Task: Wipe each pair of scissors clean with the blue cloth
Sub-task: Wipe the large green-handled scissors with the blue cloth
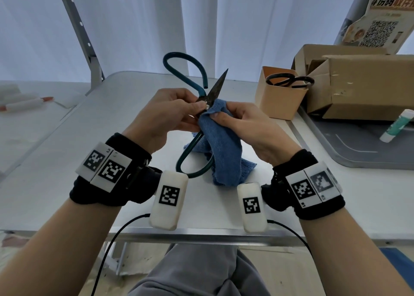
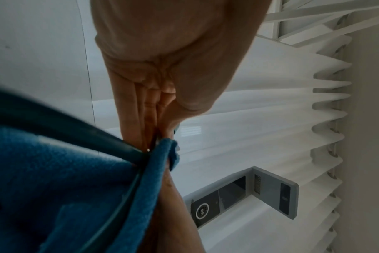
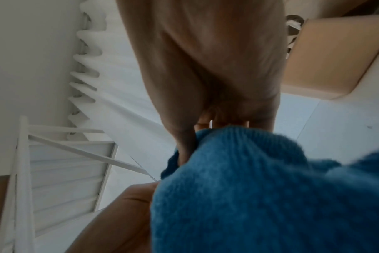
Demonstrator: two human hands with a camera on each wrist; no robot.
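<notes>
A large pair of scissors (image 1: 202, 89) with dark teal loop handles is held open above the table, one dark blade pointing up and away. My left hand (image 1: 179, 110) pinches it at the pivot. My right hand (image 1: 226, 114) pinches the blue cloth (image 1: 221, 143) around the lower blade beside the pivot; the rest of the cloth hangs down to the table. In the left wrist view a teal handle (image 2: 80, 130) crosses the cloth (image 2: 54, 179). The right wrist view is mostly filled by the cloth (image 3: 260, 188). A second pair of black-handled scissors (image 1: 289, 80) stands in an orange cup (image 1: 280, 98).
Cardboard boxes (image 1: 358, 83) stand at the right behind the cup. A grey tray (image 1: 349, 145) with a white and green tube (image 1: 396, 125) lies at the right. White rolls (image 1: 24, 102) lie on a table to the left. The table's front edge (image 1: 201, 230) is near my wrists.
</notes>
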